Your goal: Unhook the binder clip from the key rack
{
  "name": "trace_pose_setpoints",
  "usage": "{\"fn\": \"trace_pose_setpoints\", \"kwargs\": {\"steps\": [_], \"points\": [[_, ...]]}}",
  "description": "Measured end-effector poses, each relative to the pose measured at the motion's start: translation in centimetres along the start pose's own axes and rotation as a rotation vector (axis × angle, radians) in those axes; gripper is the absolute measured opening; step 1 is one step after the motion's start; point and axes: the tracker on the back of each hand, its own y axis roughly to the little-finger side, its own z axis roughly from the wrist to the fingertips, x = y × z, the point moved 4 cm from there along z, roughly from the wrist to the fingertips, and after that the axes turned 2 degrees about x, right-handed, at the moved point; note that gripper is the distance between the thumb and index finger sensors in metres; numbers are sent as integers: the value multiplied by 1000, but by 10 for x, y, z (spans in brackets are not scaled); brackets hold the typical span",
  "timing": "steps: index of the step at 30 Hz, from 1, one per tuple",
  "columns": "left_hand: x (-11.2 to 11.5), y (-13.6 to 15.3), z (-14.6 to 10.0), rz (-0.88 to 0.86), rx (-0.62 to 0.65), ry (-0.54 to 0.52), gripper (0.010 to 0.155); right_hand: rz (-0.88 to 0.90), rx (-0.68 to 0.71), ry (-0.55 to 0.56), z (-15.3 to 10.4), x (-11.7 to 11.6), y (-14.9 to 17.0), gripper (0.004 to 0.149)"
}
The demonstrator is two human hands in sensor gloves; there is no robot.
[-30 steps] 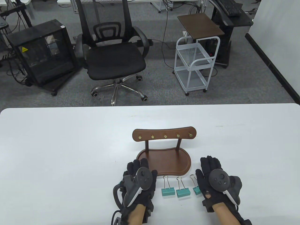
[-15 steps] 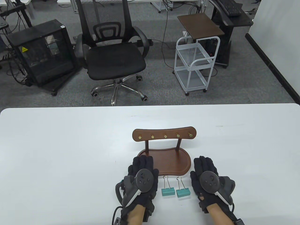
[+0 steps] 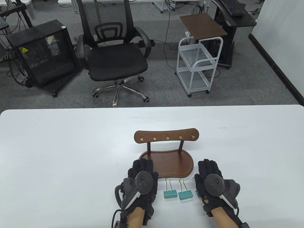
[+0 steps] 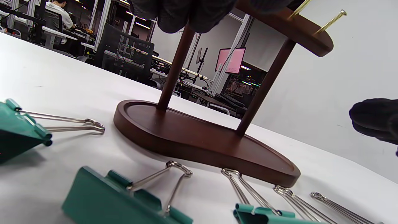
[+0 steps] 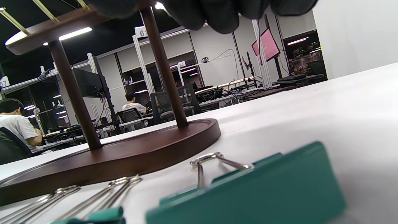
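Note:
The dark wooden key rack stands mid-table on its oval base; its brass hooks are bare. Several teal binder clips lie on the table in front of the base, two in plain sight and one mostly hidden under my right hand. My left hand lies palm down at the base's left front, holding nothing. My right hand lies palm down at the base's right front, holding nothing. The left wrist view shows the base and clips; the right wrist view shows a clip close up.
The white table stretches wide to both sides of the rack. Beyond its far edge stand an office chair, a white cart and a black case.
My right hand has moved left and now covers most of the rightmost clip. My left hand has barely shifted. The rack and the other clips have not moved.

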Motion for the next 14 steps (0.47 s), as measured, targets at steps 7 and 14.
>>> {"fn": "trace_pose_setpoints", "kwargs": {"steps": [7, 14], "points": [[-3, 5, 1, -12, -12, -1, 66, 1, 2, -6, -1, -2, -1, 61], [-5, 10, -1, -1, -15, -17, 66, 21, 9, -19, -1, -5, -4, 61]]}}
